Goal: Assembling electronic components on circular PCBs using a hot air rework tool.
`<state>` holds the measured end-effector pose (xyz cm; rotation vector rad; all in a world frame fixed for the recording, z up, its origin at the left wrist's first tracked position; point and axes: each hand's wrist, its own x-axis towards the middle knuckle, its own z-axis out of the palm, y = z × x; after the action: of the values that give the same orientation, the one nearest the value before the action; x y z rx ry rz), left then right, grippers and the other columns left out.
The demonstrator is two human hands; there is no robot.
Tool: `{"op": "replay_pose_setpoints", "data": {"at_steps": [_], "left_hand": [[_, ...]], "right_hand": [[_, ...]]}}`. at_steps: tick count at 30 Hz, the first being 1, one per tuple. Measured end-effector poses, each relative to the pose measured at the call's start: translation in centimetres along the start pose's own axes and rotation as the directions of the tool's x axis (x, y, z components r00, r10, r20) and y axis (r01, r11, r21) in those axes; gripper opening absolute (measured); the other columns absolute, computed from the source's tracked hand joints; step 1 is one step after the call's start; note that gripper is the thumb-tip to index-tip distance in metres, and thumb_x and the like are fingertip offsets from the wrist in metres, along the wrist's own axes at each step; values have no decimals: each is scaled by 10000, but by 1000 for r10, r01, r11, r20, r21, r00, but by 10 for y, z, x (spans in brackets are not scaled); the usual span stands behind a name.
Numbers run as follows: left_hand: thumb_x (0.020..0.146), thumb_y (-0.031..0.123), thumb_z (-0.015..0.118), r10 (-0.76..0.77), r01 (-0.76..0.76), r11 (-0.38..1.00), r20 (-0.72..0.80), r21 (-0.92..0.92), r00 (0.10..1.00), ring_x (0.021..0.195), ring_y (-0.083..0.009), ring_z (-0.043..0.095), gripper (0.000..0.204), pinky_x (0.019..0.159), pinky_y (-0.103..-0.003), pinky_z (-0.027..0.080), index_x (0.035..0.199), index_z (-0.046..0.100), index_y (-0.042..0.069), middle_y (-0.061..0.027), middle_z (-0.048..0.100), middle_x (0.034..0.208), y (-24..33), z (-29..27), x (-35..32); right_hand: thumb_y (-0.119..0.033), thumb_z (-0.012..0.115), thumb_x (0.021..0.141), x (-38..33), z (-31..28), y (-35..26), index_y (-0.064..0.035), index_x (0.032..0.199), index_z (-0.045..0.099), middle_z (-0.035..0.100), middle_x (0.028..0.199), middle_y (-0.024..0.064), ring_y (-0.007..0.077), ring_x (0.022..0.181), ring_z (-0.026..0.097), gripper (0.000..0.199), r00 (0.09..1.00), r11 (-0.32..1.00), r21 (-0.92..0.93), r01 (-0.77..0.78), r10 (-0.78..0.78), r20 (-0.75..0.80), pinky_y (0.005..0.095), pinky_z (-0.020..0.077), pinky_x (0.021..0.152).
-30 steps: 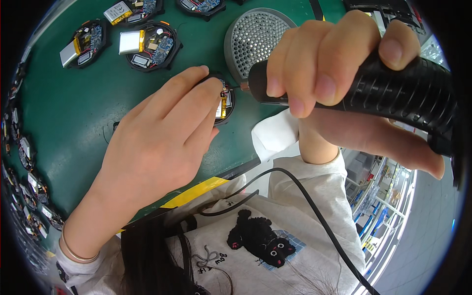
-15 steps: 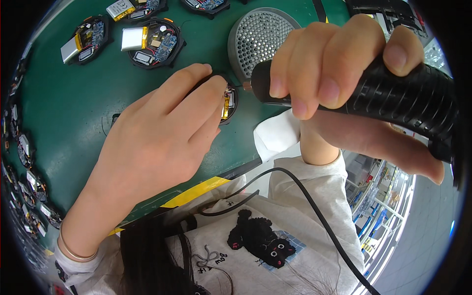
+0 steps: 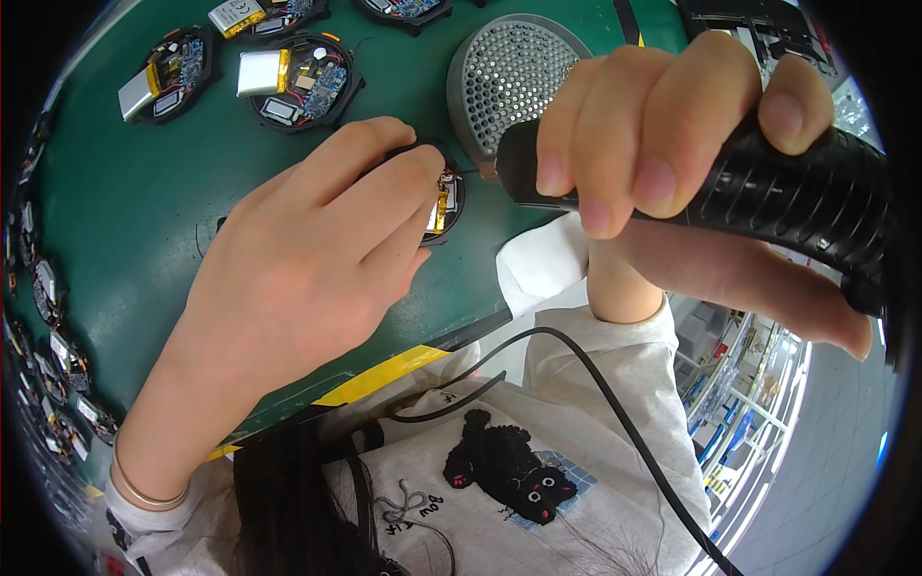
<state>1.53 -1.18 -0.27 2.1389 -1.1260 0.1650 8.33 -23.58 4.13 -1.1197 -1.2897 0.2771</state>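
Your left hand [image 3: 307, 250] is bent over a round, black-cased circuit assembly [image 3: 448, 197] near the centre of the frame, its fingertips bearing on it; whether they pinch the rim or only press is hidden. Your right hand [image 3: 663, 144], upper right, is wrapped around a black, ring-ribbed handheld tool [image 3: 778, 197], whose copper-coloured nose [image 3: 490, 170] faces the case's right edge. Whether its thin tip touches, you cannot tell from here.

The tool lies almost flat, so a sideways push could make the tip skid into your fingers or nick the yellow-taped cell [image 3: 439, 213]. If your left fingers press unevenly, the case might turn or tilt. The wires inside could snag too.

Beneath lies a green work mat [image 3: 125, 211] with yellow-and-black edge tape [image 3: 384, 376]. A round grey dish with a perforated metal face [image 3: 509, 77] sits top centre, above a white sheet [image 3: 543, 264]. Similar open units [image 3: 305, 82] stand upper left. A black cable [image 3: 600, 374] crosses your lap; shelving [image 3: 754, 403] and grey floor [image 3: 836, 461] fill the lower right.
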Motion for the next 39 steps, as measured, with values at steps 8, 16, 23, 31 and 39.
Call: {"op": "replay_pose_setpoints", "data": {"at_steps": [8,16,23,31,39], "left_hand": [[583,29,755,-47,45,997,-27,-62,999,1031,-349,592,452,819,-408,520,1006,628,-65,-140,605,1065,-1,0,-4],[575,16,754,-62,60,994,-17,-86,998,1037,-345,584,465,822,-406,516,1017,628,-55,-136,599,1080,-3,1,-7],[573,8,752,-64,62,994,-14,-89,998,1036,-343,584,461,822,-406,517,1012,627,-56,-136,600,1081,-3,1,-8],[572,1,751,-65,62,994,-21,-91,998,1030,-341,587,438,823,-407,517,988,624,-53,-138,603,1072,-3,1,-9],[572,-2,748,-82,78,992,-38,-95,996,1027,-338,586,433,820,-406,515,984,624,-52,-135,602,1065,-1,1,-9]], "right_hand": [[-817,538,728,-1,-4,-3,-81,1345,366,516,969,78,184,698,578,976,998,998,32,-54,53,39,356,512,610],[-813,539,732,0,-2,-2,-82,1345,369,514,969,75,186,707,579,969,998,998,26,-63,62,34,359,512,619],[-810,539,736,2,-3,-4,-83,1345,371,513,968,73,187,715,579,964,996,998,11,-68,68,49,362,512,626],[-802,539,746,1,-1,-1,-81,1348,371,514,979,72,193,733,583,954,995,997,9,-83,82,61,370,510,650],[-637,456,842,0,4,3,-90,1281,361,531,953,129,253,708,584,707,998,996,68,-59,59,5,436,493,670]]}}
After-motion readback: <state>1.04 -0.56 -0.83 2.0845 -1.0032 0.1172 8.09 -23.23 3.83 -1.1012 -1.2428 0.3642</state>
